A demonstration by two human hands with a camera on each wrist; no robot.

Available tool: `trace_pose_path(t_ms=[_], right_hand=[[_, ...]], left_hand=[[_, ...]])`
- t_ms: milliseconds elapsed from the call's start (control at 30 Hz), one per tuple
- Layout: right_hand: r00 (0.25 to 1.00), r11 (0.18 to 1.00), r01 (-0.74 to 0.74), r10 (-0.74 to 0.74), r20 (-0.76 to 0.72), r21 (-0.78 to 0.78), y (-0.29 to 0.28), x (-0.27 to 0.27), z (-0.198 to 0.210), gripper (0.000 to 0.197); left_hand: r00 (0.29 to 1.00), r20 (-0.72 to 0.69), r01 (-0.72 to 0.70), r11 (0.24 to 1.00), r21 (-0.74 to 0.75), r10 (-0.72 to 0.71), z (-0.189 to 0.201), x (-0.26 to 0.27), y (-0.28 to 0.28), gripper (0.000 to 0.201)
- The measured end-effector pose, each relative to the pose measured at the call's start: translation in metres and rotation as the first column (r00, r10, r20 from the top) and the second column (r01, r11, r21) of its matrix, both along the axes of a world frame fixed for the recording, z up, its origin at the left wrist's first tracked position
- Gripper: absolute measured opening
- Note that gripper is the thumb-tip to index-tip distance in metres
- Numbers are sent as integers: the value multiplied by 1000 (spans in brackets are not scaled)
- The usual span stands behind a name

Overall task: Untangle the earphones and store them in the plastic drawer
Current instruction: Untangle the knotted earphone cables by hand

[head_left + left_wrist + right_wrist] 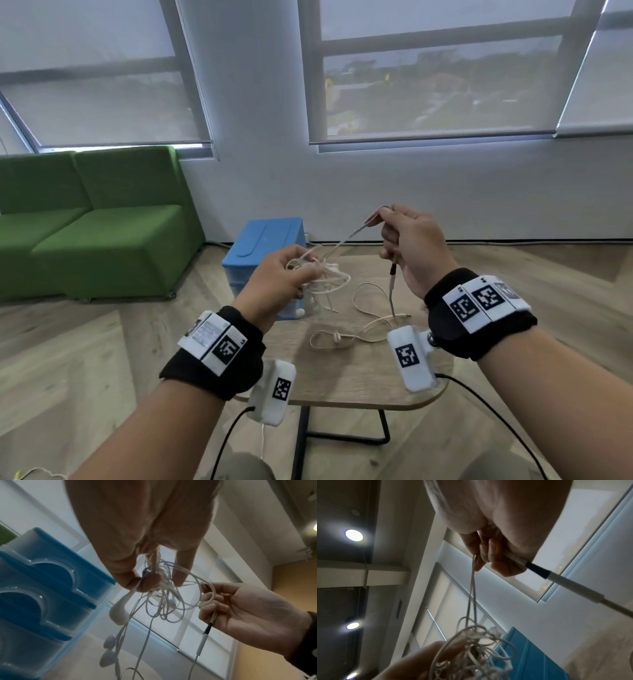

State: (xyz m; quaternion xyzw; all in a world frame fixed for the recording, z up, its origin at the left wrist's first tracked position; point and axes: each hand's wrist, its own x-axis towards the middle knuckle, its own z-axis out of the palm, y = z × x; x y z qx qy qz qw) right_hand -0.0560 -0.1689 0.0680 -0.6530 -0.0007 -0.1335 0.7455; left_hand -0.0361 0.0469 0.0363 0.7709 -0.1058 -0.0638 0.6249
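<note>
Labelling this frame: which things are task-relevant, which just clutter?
Job:
tangled earphones, bunch held in left hand
cable strand pulled by right hand
blue plastic drawer
loose cable on table

Lying about:
green sofa

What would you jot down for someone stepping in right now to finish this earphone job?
Left hand grips the tangled earphones above the table.
Right hand pinches a strand pulled up out of the knot; the remote section hangs below its fingers.
Some loose cord lies on the table.
The blue plastic drawer stands behind, drawers shut.
Done: one strand partly freed. Left: finish untangling, open a drawer, store them.
</note>
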Motion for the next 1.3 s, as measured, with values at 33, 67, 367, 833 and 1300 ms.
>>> trace_pose_path(t_ms=[33,67,367,833,1300], right_hand=[[1000,999,15,-15,1,-36,-3,1,-2,30],[999,997,31,-32,-7,-66,-5,3,-5,27],[948,921,-284,228,-223,-266,-14,-6,-23,21],[950,965,-261,249,-188,-40,-8,-2,-21,27],[952,917,-307,296,-82,-256,16,-8,-35,37]], left_hand=[[1000,5,-23,999,-25,23,1,1,1,4],[999,10,-46,998,-50,46,3,3,3,9],[997,2,-74,978,-194,76,14,0,7,22],[965,247,-55,988,-141,89,4,-7,-1,40],[981,191,57,920,-387,19,-2,-7,-16,49]])
